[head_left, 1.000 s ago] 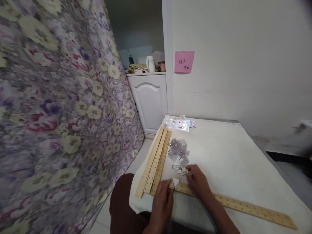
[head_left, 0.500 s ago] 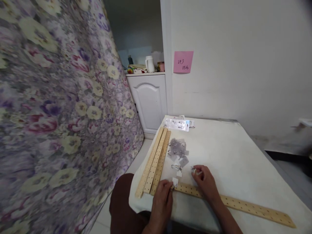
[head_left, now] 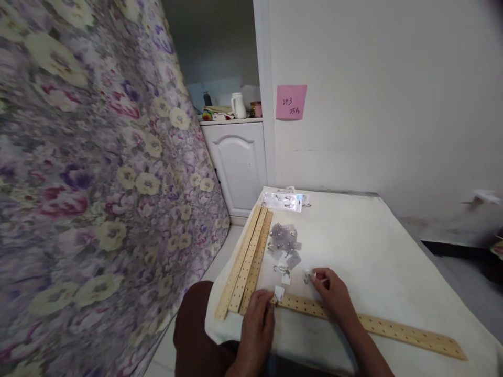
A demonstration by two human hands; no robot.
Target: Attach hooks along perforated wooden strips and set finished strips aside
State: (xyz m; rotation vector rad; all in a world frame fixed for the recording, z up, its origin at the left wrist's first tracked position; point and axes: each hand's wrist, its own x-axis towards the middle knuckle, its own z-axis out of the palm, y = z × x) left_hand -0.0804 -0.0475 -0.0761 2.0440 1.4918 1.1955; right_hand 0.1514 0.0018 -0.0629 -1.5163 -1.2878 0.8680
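A long perforated wooden strip lies across the near edge of the white-covered table. My left hand is closed on the strip's left end, right by a small white hook piece sitting on that end. My right hand rests over the strip a little to the right, fingers pinched on another small hook piece. Just beyond lies a loose hook and a pile of several small hooks in clear bags.
Three more perforated wooden strips lie side by side along the table's left edge. A clear packet sits at the far left corner. A flowered mattress leans at the left. A pink note hangs on the wall beside a white cabinet.
My right hand has moved from the strip's left end out to the right, lifting a small hook piece off the table. My left hand has stayed on the strip's end.
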